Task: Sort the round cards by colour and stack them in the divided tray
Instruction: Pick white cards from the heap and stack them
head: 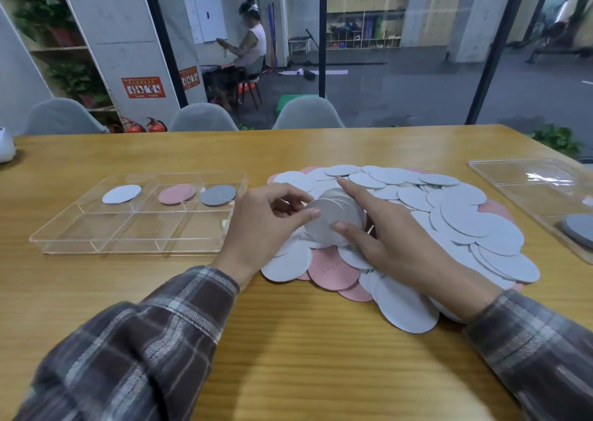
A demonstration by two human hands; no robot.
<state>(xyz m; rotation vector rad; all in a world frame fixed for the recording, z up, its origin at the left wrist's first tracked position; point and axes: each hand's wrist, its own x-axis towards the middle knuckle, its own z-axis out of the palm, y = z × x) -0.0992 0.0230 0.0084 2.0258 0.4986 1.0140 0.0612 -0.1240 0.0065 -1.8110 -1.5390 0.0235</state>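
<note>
A big heap of round cards (449, 215), mostly pale grey-white with some pink ones (333, 269) underneath, covers the table's middle right. Above the heap's left side, both hands hold a small stack of pale cards (337, 218). My left hand (263, 224) pinches the stack's left edge. My right hand (394, 240) grips its right side, forefinger stretched over the top. The clear divided tray (96, 240) lies to the left. Its back compartments hold a white card (121, 194), a pink card (176, 194) and a dark grey card (218, 195); the front compartments are bare.
A second clear tray (526, 176) lies at the right edge with a dark grey card (577, 228) in it. A white object (5, 146) sits at the far left. Grey chairs (306, 114) stand behind the table. A person sits in the room beyond.
</note>
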